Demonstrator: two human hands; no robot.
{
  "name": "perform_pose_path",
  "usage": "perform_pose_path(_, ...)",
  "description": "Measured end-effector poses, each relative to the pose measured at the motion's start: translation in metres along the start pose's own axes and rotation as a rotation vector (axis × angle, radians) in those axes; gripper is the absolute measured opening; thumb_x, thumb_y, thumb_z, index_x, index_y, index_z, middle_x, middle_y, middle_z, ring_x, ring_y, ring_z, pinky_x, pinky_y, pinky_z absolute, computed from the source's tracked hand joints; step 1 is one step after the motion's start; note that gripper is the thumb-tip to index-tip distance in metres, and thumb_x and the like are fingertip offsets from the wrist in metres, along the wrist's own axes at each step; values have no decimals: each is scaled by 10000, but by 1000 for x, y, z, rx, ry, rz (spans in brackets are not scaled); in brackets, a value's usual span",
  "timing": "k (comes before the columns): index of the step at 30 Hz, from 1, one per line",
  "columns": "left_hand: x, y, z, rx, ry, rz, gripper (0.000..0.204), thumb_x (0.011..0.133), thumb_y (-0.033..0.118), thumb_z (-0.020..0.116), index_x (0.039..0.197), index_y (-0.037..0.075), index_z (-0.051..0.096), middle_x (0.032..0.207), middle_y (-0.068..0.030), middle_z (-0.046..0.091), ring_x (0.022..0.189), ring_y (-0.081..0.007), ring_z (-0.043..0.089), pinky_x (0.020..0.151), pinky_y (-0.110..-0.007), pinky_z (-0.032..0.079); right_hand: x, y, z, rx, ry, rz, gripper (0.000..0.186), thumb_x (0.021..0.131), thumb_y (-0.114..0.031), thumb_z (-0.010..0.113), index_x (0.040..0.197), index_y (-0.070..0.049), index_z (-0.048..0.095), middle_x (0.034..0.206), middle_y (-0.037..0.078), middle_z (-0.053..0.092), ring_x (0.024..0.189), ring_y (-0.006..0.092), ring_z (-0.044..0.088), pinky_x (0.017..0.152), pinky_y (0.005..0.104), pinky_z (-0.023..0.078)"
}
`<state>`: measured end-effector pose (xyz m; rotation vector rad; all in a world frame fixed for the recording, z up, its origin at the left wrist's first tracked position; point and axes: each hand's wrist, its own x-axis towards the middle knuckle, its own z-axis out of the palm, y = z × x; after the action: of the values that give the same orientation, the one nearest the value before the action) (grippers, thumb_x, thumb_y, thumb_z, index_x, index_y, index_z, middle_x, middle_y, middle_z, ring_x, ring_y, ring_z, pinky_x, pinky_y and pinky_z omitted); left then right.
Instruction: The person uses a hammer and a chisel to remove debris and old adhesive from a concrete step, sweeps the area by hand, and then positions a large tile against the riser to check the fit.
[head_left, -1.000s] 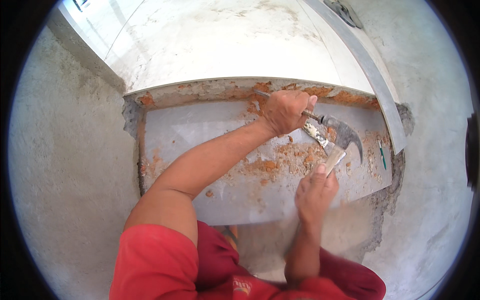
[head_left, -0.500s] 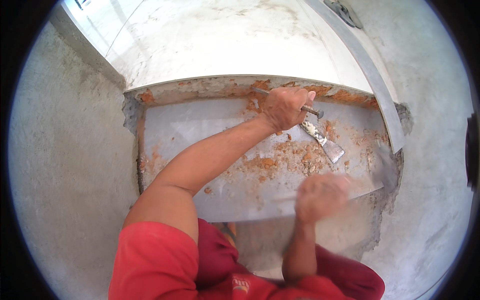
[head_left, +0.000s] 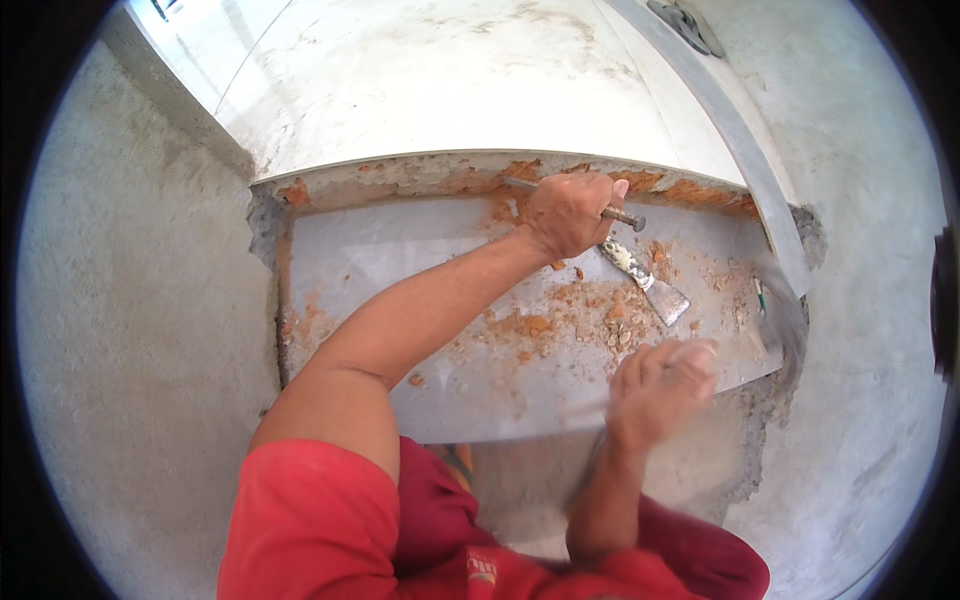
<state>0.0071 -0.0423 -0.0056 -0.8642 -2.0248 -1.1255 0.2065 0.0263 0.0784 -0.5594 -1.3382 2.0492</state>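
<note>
My left hand point(head_left: 572, 212) is closed around a metal chisel point(head_left: 627, 217). Its struck end sticks out on the right, and its far end meets the chipped orange-and-grey riser point(head_left: 430, 176) below the white slab. Lower right, my right hand point(head_left: 660, 392) is wrapped round a hammer, smeared by motion. The hammer head point(head_left: 785, 318) shows as a grey blur near the right edge of the grey step slab point(head_left: 370, 250). A paint-spattered scraper point(head_left: 650, 285) lies on that slab between my hands, its blade toward me.
Orange and pale rubble point(head_left: 590, 312) is scattered over the step slab. A white slab point(head_left: 440, 90) lies beyond the riser, bordered at right by a grey strip point(head_left: 730, 110). Sandals point(head_left: 686, 28) lie at the far right. Rough concrete point(head_left: 140, 300) flanks the left side.
My right hand has shifted slightly right and away from me, and the blurred hammer head has moved right with it. My left hand and the chisel stay nearly still.
</note>
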Motion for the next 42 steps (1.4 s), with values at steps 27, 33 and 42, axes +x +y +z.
perform_pose_path(27, -6, -8, -7, 82, 9, -40, 334, 1045, 227, 587, 741, 87, 587, 627, -111, 619, 530, -285, 629, 511, -412, 507, 14, 20, -23, -200, -326, 71, 356, 1138, -274, 471, 830, -99, 439, 591, -34, 429, 453, 53, 402, 376, 240, 352)
perform_pose_path(33, 0, -8, -5, 85, 32, -61, 351, 1058, 228, 562, 740, 82, 582, 608, -121, 607, 519, -287, 620, 510, -416, 499, 24, 26, -18, -307, -395, -3, 325, 1135, -270, 482, 863, -95, 451, 589, -44, 424, 437, 42, 389, 366, 231, 336)
perform_pose_path(42, 3, -10, -8, 98, -16, -130, 358, 1062, 227, 558, 739, 72, 583, 607, -130, 609, 506, -287, 608, 513, -416, 500, 34, 25, -18, -373, -454, 76, 324, 1148, -280, 446, 876, -106, 460, 579, -65, 420, 423, 32, 379, 359, 242, 337)
